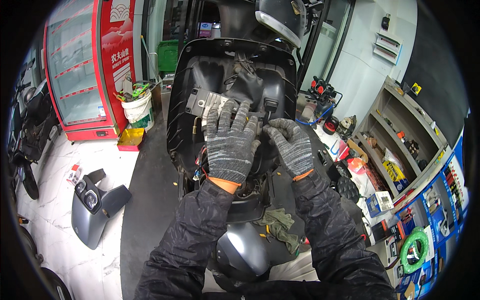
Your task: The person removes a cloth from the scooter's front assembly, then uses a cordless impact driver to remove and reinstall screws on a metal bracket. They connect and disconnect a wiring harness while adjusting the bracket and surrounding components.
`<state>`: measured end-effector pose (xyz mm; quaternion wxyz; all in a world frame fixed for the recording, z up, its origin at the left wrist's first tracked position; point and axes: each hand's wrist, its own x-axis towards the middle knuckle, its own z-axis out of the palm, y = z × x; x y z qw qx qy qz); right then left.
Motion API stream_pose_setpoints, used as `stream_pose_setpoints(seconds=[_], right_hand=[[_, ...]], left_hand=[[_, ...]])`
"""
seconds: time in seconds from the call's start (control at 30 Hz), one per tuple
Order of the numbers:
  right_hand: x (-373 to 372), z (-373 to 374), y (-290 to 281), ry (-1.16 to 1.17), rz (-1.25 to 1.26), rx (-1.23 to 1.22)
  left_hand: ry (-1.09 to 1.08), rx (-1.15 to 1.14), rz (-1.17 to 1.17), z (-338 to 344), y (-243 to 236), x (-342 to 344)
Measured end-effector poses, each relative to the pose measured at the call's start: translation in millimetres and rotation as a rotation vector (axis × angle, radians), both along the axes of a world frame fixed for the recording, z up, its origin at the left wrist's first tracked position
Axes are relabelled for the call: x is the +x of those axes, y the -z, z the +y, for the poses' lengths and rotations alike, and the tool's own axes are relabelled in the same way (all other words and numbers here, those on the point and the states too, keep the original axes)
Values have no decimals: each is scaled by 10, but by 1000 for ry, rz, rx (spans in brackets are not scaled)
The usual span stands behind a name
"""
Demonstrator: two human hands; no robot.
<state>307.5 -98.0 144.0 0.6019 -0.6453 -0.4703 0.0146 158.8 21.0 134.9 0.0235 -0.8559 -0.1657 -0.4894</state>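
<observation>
The dark plastic inner shell (182, 125) of a scooter's front stands before me, with a silver finned metal box (200, 101) mounted inside it. My left hand (231, 145), in a grey striped knit glove with an orange cuff, lies over the lower part of this box, fingers stretched and apart. My right hand (292, 145), gloved alike, has its fingers curled together at the box's right end, beneath a black connector (270, 105). What its fingertips pinch, if anything, is hidden. Coloured wires (201, 162) hang beside my left wrist.
A grey body panel (95, 207) lies on the floor at left, near a red glass-door cooler (80, 70) and a white bucket (138, 110). Green work gloves (277, 227) rest below the scooter's shell. Shelves (400, 145) with parts stand at right.
</observation>
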Motion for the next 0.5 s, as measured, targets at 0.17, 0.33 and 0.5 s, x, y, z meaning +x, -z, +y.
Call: stream_pose_setpoints(seconds=[0.17, 0.33, 0.5], right_hand=[[41, 118, -27, 92, -17, -49], [57, 223, 40, 116, -179, 69], [48, 234, 38, 95, -145, 75]], left_hand=[[-2, 7, -13, 4, -3, 9], [7, 5, -30, 18, 9, 16], [-3, -2, -41, 17, 25, 31]])
